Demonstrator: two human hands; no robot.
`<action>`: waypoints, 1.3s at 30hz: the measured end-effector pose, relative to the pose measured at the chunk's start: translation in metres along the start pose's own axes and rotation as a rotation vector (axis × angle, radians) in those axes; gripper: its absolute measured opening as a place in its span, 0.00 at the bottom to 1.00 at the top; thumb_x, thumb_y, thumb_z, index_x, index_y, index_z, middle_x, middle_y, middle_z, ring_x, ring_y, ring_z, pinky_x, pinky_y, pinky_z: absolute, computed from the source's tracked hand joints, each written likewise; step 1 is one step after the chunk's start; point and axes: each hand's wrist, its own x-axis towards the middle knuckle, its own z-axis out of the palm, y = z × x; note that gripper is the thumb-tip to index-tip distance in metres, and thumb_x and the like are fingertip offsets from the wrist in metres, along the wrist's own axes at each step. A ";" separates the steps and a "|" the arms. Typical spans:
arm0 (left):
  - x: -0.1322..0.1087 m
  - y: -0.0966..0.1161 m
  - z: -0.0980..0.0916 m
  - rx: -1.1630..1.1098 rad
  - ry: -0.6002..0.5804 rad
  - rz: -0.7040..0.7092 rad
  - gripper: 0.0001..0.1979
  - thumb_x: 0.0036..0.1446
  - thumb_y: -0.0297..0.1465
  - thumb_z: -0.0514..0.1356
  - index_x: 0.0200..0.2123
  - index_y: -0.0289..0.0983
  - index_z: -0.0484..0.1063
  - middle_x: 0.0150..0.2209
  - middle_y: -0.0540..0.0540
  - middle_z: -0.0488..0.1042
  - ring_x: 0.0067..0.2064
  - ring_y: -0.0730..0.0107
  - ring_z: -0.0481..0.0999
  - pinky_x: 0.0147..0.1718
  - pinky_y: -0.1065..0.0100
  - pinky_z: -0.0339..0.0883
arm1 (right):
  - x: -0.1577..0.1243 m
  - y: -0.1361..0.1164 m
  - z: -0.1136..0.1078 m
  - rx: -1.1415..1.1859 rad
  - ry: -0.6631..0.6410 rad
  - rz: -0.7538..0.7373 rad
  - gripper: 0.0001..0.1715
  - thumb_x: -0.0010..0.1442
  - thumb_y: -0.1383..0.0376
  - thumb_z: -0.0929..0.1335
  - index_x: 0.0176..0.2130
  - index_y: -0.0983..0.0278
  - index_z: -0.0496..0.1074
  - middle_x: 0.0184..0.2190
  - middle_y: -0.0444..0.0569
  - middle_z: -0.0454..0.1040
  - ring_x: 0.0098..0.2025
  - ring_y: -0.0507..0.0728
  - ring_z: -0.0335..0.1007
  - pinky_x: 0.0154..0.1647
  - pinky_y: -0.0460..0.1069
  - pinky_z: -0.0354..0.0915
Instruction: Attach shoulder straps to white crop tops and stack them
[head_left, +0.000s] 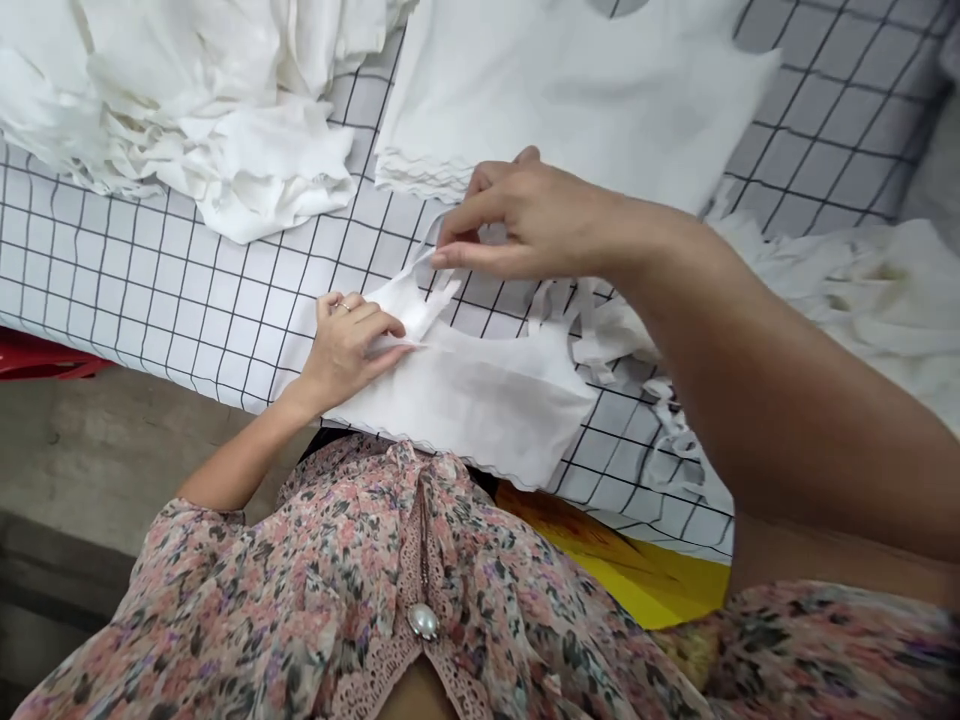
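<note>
A white sleeveless top (487,400) lies on the checked tablecloth (225,300) at the table's near edge, its shoulder straps away from me. My left hand (352,340) pinches the fabric at its left side between thumb and fingers. Above it, my right hand (517,215) holds the strap end of the same top between thumb and fingertips, lifted a little off the cloth. Part of that strap is hidden behind my fingers.
A neat stack of white garments (570,90) lies beyond my right hand. A loose heap of white garments (210,110) is at the upper left. More crumpled white fabric (877,290) lies to the right, with thin strips (675,430) by the near edge.
</note>
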 end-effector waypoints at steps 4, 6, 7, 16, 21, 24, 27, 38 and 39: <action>0.001 -0.004 -0.011 0.049 0.010 0.000 0.10 0.72 0.42 0.64 0.41 0.42 0.77 0.36 0.51 0.82 0.43 0.63 0.74 0.57 0.56 0.52 | 0.018 0.017 -0.005 0.073 0.054 -0.006 0.20 0.65 0.45 0.73 0.36 0.57 0.83 0.34 0.51 0.77 0.52 0.65 0.71 0.69 0.72 0.57; 0.001 -0.008 -0.015 0.066 -0.019 -0.019 0.10 0.72 0.41 0.64 0.40 0.42 0.77 0.36 0.51 0.82 0.43 0.63 0.74 0.57 0.56 0.52 | 0.023 0.024 -0.005 0.093 0.050 -0.007 0.17 0.63 0.47 0.74 0.38 0.55 0.84 0.37 0.52 0.78 0.53 0.66 0.70 0.71 0.73 0.54; 0.001 -0.009 -0.016 0.069 -0.030 -0.026 0.10 0.72 0.41 0.64 0.40 0.42 0.77 0.36 0.51 0.83 0.43 0.63 0.74 0.58 0.55 0.52 | 0.024 0.028 -0.005 0.101 0.050 -0.011 0.16 0.63 0.47 0.74 0.38 0.54 0.84 0.37 0.52 0.78 0.54 0.66 0.70 0.71 0.74 0.53; 0.013 -0.009 -0.032 -0.096 0.016 -0.112 0.08 0.71 0.37 0.65 0.41 0.40 0.80 0.39 0.48 0.82 0.45 0.63 0.78 0.56 0.53 0.60 | 0.018 0.036 -0.014 0.196 0.062 -0.018 0.13 0.63 0.54 0.75 0.46 0.55 0.86 0.43 0.52 0.78 0.53 0.63 0.71 0.58 0.61 0.68; 0.049 -0.003 -0.038 -0.587 -0.033 -0.272 0.12 0.69 0.39 0.65 0.47 0.38 0.83 0.46 0.42 0.83 0.42 0.68 0.79 0.41 0.65 0.72 | 0.011 0.011 -0.006 0.276 0.211 -0.101 0.07 0.64 0.59 0.73 0.39 0.56 0.84 0.40 0.50 0.79 0.56 0.64 0.68 0.57 0.61 0.69; 0.070 0.002 -0.035 -0.892 -0.152 -0.450 0.20 0.62 0.44 0.70 0.49 0.35 0.83 0.48 0.40 0.84 0.36 0.74 0.78 0.32 0.70 0.70 | 0.008 -0.001 0.008 0.328 0.361 -0.152 0.06 0.64 0.61 0.73 0.35 0.56 0.82 0.39 0.49 0.79 0.52 0.62 0.70 0.58 0.63 0.69; 0.081 0.007 -0.032 -1.126 -0.217 -0.574 0.23 0.56 0.47 0.74 0.45 0.35 0.84 0.40 0.42 0.84 0.27 0.81 0.70 0.24 0.74 0.60 | 0.005 -0.006 0.022 0.458 0.461 -0.151 0.06 0.61 0.59 0.75 0.33 0.57 0.83 0.41 0.49 0.77 0.46 0.59 0.72 0.54 0.60 0.73; 0.065 0.020 -0.022 -0.756 0.154 -0.327 0.11 0.58 0.40 0.73 0.35 0.37 0.84 0.28 0.49 0.78 0.23 0.79 0.65 0.23 0.70 0.58 | -0.016 -0.044 0.027 0.849 0.389 0.400 0.38 0.54 0.33 0.77 0.27 0.65 0.78 0.25 0.51 0.74 0.26 0.52 0.70 0.22 0.49 0.70; 0.065 0.020 -0.024 -0.725 0.163 -0.292 0.11 0.60 0.40 0.72 0.36 0.38 0.84 0.30 0.49 0.78 0.24 0.79 0.66 0.23 0.70 0.59 | -0.016 -0.046 0.028 0.888 0.377 0.396 0.38 0.53 0.33 0.77 0.27 0.65 0.78 0.26 0.51 0.75 0.27 0.53 0.70 0.23 0.49 0.71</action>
